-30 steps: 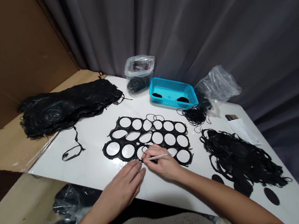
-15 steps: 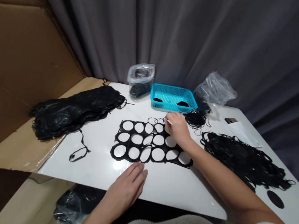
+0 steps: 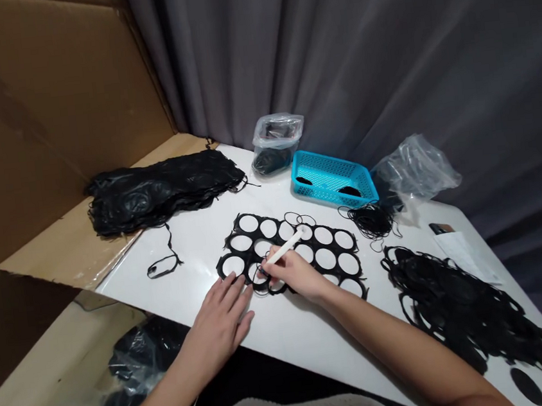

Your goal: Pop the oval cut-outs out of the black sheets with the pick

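A black sheet (image 3: 266,219) with rows of large round holes lies flat on the white table. My right hand (image 3: 292,272) is closed around a slim white stick-like tool (image 3: 285,248), whose free end points away to the upper right. Its fingertips are down over the sheet's near-left holes, and thin black loops (image 3: 261,291) show beside them. My left hand (image 3: 222,315) lies palm down with fingers spread, its fingertips touching the sheet's near-left edge. Two or so thin black rings (image 3: 305,219) rest at the sheet's far edge.
Behind the sheet stand a blue basket (image 3: 333,199) and a bagged clear tub (image 3: 273,157). Thin black rings (image 3: 372,219) are heaped beside the basket. Black cut scraps (image 3: 460,299) cover the right side. Stacked black sheets (image 3: 163,188) lie far left, near a cardboard panel (image 3: 56,90).
My right hand has come from the sheet's far right side to its near-left holes, bringing the white tool. My left hand has shifted onto the sheet's edge. The view has turned slightly left.
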`<state>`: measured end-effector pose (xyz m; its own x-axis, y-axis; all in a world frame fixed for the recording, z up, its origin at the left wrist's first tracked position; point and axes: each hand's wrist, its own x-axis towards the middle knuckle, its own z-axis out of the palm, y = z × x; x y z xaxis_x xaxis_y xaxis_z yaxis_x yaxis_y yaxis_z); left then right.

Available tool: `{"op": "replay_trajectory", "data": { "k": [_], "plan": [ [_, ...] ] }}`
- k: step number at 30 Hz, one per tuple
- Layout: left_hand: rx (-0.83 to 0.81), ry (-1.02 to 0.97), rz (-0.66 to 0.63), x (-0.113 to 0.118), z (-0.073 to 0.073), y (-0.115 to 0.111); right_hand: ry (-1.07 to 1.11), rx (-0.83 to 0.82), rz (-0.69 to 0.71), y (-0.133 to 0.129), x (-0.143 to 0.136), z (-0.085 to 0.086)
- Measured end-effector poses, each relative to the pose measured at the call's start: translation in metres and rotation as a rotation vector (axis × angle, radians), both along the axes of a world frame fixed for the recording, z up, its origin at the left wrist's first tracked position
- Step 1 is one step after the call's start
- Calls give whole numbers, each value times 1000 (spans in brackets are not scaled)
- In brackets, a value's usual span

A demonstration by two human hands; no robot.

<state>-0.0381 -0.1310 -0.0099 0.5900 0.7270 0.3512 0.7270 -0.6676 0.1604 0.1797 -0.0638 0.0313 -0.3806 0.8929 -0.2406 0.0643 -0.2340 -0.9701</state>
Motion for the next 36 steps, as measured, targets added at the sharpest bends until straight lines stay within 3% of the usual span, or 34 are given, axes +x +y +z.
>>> {"op": "replay_trajectory", "data": {
  "k": [3,7,24,30,33,36],
  "plan": [
    [4,32,-11,0,0,-1,-202,199,73,-9,-3,-1],
    [-11,45,-5,1,1,-3,-343,312,118,-16,-5,-1],
    [-20,17,4,3,5,-3,-421,387,81,-19,-9,-7],
    [-2,5,8,3,4,-3,-547,723,122,-32,-9,-12],
    [5,18,6,3,3,-3,-629,891,239,-42,-11,-15],
    [0,16,4,3,2,-3,-692,947,240,-30,-5,-11]
  ]
}}
